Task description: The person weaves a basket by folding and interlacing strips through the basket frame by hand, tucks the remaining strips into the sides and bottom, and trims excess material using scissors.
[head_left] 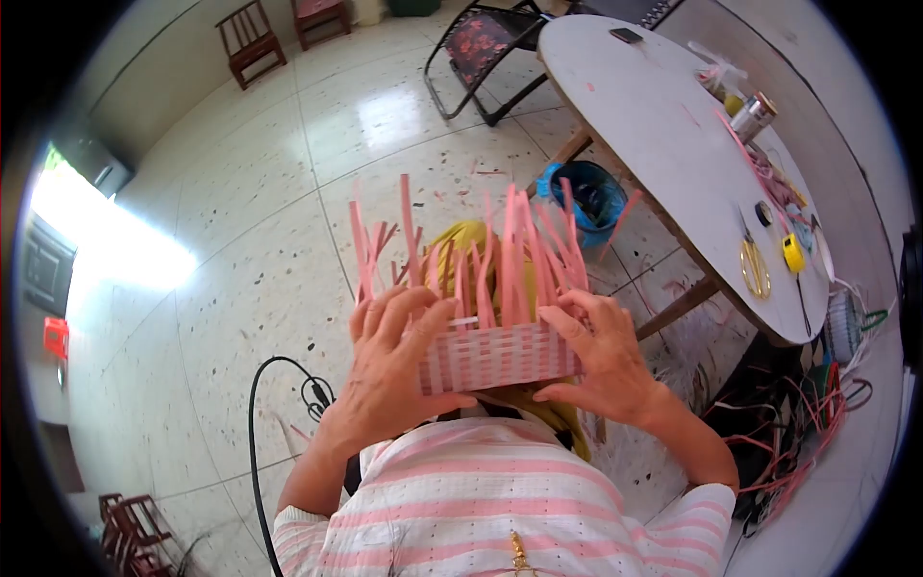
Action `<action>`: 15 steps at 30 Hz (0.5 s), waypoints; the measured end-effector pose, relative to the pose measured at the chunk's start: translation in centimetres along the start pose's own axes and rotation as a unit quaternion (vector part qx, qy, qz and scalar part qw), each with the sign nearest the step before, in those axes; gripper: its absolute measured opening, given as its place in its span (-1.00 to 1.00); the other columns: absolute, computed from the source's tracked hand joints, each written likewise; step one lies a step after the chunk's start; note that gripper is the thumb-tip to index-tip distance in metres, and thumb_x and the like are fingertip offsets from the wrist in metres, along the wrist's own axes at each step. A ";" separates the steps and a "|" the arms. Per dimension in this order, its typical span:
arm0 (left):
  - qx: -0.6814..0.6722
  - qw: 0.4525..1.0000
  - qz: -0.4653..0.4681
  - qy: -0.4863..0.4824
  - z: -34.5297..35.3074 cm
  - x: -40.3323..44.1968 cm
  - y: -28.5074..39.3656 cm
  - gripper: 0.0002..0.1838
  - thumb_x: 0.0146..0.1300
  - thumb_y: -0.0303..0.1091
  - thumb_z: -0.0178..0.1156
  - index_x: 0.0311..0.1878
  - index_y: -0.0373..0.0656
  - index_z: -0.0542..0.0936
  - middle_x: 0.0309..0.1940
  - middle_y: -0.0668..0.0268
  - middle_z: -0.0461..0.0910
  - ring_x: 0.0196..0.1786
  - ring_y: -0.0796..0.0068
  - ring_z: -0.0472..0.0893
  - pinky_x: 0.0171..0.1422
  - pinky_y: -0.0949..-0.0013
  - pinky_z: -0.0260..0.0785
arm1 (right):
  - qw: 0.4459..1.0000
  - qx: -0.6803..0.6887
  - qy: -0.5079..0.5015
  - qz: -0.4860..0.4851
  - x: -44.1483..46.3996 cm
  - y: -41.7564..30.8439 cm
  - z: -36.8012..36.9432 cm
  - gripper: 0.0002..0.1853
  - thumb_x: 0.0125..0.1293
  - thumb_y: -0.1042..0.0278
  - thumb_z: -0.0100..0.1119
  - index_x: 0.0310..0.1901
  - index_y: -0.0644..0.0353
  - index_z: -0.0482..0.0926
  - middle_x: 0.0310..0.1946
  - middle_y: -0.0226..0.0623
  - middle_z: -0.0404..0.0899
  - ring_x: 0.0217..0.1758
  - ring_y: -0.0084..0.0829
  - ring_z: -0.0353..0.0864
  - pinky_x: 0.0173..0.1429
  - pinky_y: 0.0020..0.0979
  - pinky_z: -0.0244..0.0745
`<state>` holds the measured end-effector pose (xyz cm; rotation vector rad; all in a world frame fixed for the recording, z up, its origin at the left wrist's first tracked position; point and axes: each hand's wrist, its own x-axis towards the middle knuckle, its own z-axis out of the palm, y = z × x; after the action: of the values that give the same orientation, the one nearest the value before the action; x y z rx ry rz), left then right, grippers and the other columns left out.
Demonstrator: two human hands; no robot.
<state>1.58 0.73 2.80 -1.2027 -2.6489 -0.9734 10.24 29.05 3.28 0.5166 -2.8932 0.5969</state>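
Observation:
A half-woven basket of pink and white strips rests on my lap, its woven wall facing me. Loose pink strips stand up from its far rim and fan outward. My left hand grips the left end, fingers over the top edge and thumb along the bottom. At the right end my right hand holds it the same way, fingertips at the rim among the strips. Yellow cloth shows behind the strips. The basket's far side is hidden.
To the right stands a white table with scissors, a yellow tape measure, a can and a phone. A blue-lined bin is beside its leg. A black cable runs at my left. Bundled strips lie lower right.

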 end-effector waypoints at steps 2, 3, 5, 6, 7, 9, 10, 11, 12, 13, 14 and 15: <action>-0.016 0.999 -0.033 0.031 -0.1 -1.1 -1.0 0.09 -0.37 -0.15 0.75 0.39 -0.06 0.48 0.34 0.16 0.37 0.46 -0.04 0.30 0.55 -0.07 0.09 | 1.000 -0.001 -0.006 0.004 0.4 -0.4 -0.1 -0.02 -0.09 -0.06 0.66 0.40 0.02 0.43 0.28 -0.19 0.36 0.30 -0.10 0.35 0.31 -0.08 0.26; -0.035 0.996 -0.057 0.058 -0.2 -1.6 -1.6 0.09 -0.34 -0.13 0.75 0.40 -0.05 0.46 0.34 0.17 0.36 0.48 -0.01 0.28 0.56 -0.08 0.05 | 1.000 -0.015 -0.002 0.009 0.6 -0.6 -0.1 -0.04 -0.06 -0.09 0.64 0.40 0.03 0.44 0.27 -0.18 0.37 0.28 -0.10 0.36 0.30 -0.08 0.26; -0.053 0.994 -0.074 0.067 0.1 -2.8 -2.6 0.08 -0.37 -0.15 0.77 0.37 -0.05 0.49 0.34 0.18 0.36 0.47 -0.01 0.28 0.52 -0.08 0.15 | 1.000 -0.027 -0.001 0.007 1.2 -1.0 -0.1 -0.06 -0.03 -0.12 0.62 0.39 0.03 0.44 0.26 -0.16 0.38 0.26 -0.10 0.37 0.29 -0.07 0.26; -0.088 0.989 -0.082 0.082 0.6 -3.4 -2.9 0.05 -0.35 -0.17 0.77 0.35 -0.05 0.50 0.34 0.18 0.37 0.46 -0.01 0.29 0.50 -0.07 0.20 | 0.999 -0.050 -0.003 0.010 1.6 -1.2 -0.2 -0.08 0.01 -0.15 0.58 0.38 0.05 0.44 0.23 -0.15 0.39 0.24 -0.11 0.38 0.29 -0.07 0.26; -0.123 0.984 -0.089 0.097 0.9 -3.9 -3.1 0.03 -0.34 -0.19 0.77 0.34 -0.05 0.51 0.33 0.18 0.37 0.46 -0.01 0.30 0.48 -0.05 0.25 | 0.997 -0.074 -0.005 0.013 2.0 -1.4 -0.3 -0.10 0.06 -0.18 0.55 0.38 0.07 0.44 0.21 -0.14 0.40 0.22 -0.11 0.39 0.28 -0.07 0.26; -0.143 0.979 -0.111 0.097 1.6 -4.4 -3.1 -0.05 -0.29 -0.22 0.75 0.30 -0.05 0.54 0.32 0.18 0.37 0.43 0.00 0.34 0.44 -0.03 0.31 | 0.997 -0.076 -0.009 0.002 3.0 -2.0 -0.9 -0.13 0.10 -0.19 0.51 0.36 0.11 0.44 0.17 -0.13 0.42 0.18 -0.10 0.41 0.26 -0.07 0.28; -0.164 0.974 -0.115 0.109 2.2 -4.6 -3.3 -0.06 -0.27 -0.22 0.74 0.30 -0.05 0.54 0.31 0.17 0.38 0.41 0.00 0.36 0.44 -0.02 0.31 | 0.997 -0.079 -0.009 -0.002 3.6 -2.2 -1.0 -0.15 0.14 -0.21 0.47 0.35 0.15 0.45 0.13 -0.11 0.43 0.14 -0.08 0.43 0.23 -0.07 0.30; -0.187 0.968 -0.118 0.121 2.6 -4.7 -3.3 -0.08 -0.25 -0.23 0.74 0.29 -0.05 0.54 0.30 0.16 0.38 0.40 0.01 0.37 0.44 -0.01 0.31 | 0.997 -0.078 -0.013 -0.008 4.3 -2.3 -0.9 -0.15 0.14 -0.21 0.47 0.35 0.15 0.45 0.13 -0.11 0.43 0.14 -0.08 0.43 0.23 -0.07 0.30; -0.173 0.967 -0.115 0.145 2.8 -4.7 -3.3 -0.13 -0.20 -0.23 0.72 0.27 -0.09 0.55 0.25 0.12 0.40 0.37 0.03 0.40 0.42 0.03 0.31 | 0.998 -0.052 0.010 -0.021 4.9 -2.3 -0.9 -0.20 0.19 -0.19 0.45 0.32 0.18 0.46 0.06 -0.10 0.46 0.09 -0.07 0.46 0.18 -0.08 0.35; -0.174 0.967 -0.117 0.147 2.9 -4.9 -3.6 -0.13 -0.20 -0.23 0.72 0.27 -0.09 0.55 0.25 0.12 0.40 0.37 0.03 0.40 0.42 0.03 0.31 | 0.998 -0.027 0.034 -0.034 5.6 -2.4 -0.8 -0.25 0.23 -0.16 0.43 0.29 0.22 0.48 -0.01 -0.10 0.49 0.04 -0.05 0.49 0.13 -0.08 0.39; -0.176 0.962 -0.121 0.170 3.1 -5.0 -4.1 -0.15 -0.15 -0.10 0.69 0.24 -0.16 0.55 0.24 0.10 0.41 0.34 0.07 0.42 0.43 0.08 0.29 | 0.999 -0.029 0.031 -0.034 6.2 -2.4 -0.8 -0.25 0.23 -0.16 0.43 0.29 0.22 0.48 -0.01 -0.10 0.49 0.04 -0.05 0.49 0.13 -0.08 0.39; -0.180 0.957 -0.123 0.192 3.3 -5.0 -4.3 -0.14 -0.09 0.03 0.67 0.22 -0.24 0.55 0.22 0.08 0.42 0.32 0.12 0.43 0.44 0.14 0.27 | 0.997 -0.024 0.056 -0.040 6.8 -2.4 -0.8 -0.34 0.27 -0.09 0.41 0.23 0.24 0.51 -0.09 -0.10 0.53 -0.04 -0.04 0.52 0.07 -0.10 0.44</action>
<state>2.63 -2.79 -3.60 -0.6369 -2.4047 -1.5994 4.80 25.25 6.22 0.5703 -2.7605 0.5262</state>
